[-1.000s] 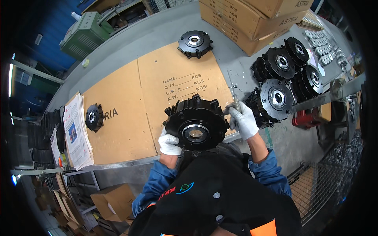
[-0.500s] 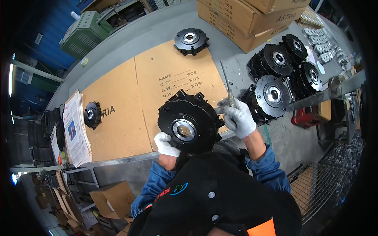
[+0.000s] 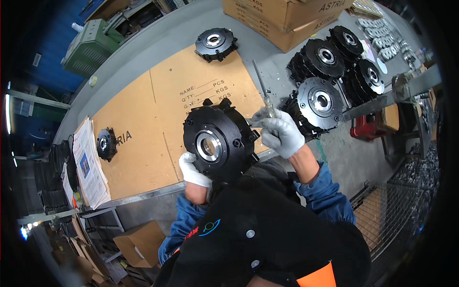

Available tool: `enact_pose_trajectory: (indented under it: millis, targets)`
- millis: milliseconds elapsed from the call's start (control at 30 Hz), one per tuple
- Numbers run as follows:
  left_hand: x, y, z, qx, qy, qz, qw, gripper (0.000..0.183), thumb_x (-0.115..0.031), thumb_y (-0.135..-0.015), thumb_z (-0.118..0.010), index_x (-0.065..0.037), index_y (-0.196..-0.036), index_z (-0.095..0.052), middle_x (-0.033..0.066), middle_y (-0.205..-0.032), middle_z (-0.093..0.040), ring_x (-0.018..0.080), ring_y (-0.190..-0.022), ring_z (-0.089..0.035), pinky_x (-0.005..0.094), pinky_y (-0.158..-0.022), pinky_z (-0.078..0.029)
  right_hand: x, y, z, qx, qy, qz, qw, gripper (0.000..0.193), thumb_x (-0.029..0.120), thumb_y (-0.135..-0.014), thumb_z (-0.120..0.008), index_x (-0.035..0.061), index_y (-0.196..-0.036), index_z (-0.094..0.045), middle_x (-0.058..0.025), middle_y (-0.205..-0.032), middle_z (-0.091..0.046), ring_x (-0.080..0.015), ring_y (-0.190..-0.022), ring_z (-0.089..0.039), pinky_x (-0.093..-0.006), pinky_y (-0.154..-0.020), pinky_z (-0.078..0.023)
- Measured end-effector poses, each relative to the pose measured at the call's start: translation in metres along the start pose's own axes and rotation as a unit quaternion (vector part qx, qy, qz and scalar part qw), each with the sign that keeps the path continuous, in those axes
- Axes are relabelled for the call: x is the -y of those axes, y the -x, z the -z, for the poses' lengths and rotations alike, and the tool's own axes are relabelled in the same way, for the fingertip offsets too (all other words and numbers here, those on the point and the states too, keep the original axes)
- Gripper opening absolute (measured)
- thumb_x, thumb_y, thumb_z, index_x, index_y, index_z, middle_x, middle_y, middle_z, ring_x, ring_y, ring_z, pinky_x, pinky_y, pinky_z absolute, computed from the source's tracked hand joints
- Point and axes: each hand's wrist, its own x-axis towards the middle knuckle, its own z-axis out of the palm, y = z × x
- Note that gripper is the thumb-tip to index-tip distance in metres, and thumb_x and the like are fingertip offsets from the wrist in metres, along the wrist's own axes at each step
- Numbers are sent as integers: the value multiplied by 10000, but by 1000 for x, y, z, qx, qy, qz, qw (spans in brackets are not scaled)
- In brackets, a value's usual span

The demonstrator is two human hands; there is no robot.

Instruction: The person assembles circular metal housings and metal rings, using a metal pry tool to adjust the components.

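My left hand [image 3: 193, 171], in a white glove, grips the lower left rim of a round black metal housing [image 3: 229, 155]. This part has lugs round its edge and a bright ring about its centre hole, and it is tilted over the table's near edge. In my gloved right hand [image 3: 282, 134] is a thin-shafted hand tool [image 3: 268, 107] with a clear-looking handle, its long shaft pointing away from me. The fingertips of that hand are close to the housing's right rim; whether they touch it, I cannot tell. The tool's exact kind is unclear.
Flattened cardboard [image 3: 138, 138] covers the tabletop, with a small black housing [image 3: 106, 143] at left and another housing [image 3: 215, 44] at the far edge. Stacked housings [image 3: 321, 100] stand at right, behind them cartons [image 3: 282, 24] and metal rings [image 3: 377, 36]. Papers [image 3: 86, 162] lie at left.
The housing in my left hand has tipped, so more of its right-hand side wall shows. My right hand still holds the tool beside it. The whole view has shifted slightly.
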Motion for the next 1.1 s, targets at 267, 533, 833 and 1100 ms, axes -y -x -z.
enact_pose_trajectory:
  millis: [267,533,833,1100]
  targets:
    - [8,5,-13,-50,-40,-34,997,557,-231,-588,-518,-14,-1089,-628,204,-1088,-640,377,-968,-622,495,-860,-535,-1,4,12,-2,-19,-11,1000,181,-22,-800,-526,-22,-970,-591,-30,-681,-535,-54,-386,-333,-224,-360,-201]
    - [-3,4,1,90,-47,-143,985,624,-187,-528,-522,20,-1110,-607,208,-1106,-630,388,-1002,-606,473,-914,-516,3,10,4,-17,-16,-8,1000,214,-35,-781,-525,-32,-987,-581,-60,-720,-552,-75,-387,-355,-231,-349,-240]
    - [-8,10,1,133,-15,-148,980,619,-131,-521,-525,63,-1104,-595,228,-1063,-630,389,-987,-609,478,-917,-512,2,3,-16,-48,86,-36,994,177,-17,-758,-537,10,-931,-564,-23,-653,-513,-66,-373,-332,-217,-351,-244]
    - [-8,4,9,130,6,-109,985,648,-142,-495,-513,54,-1107,-595,227,-1080,-623,398,-993,-600,471,-923,-505,-19,-23,-8,-118,83,-112,983,178,47,-764,-578,61,-942,-579,-32,-709,-561,-83,-419,-399,-205,-364,-252]
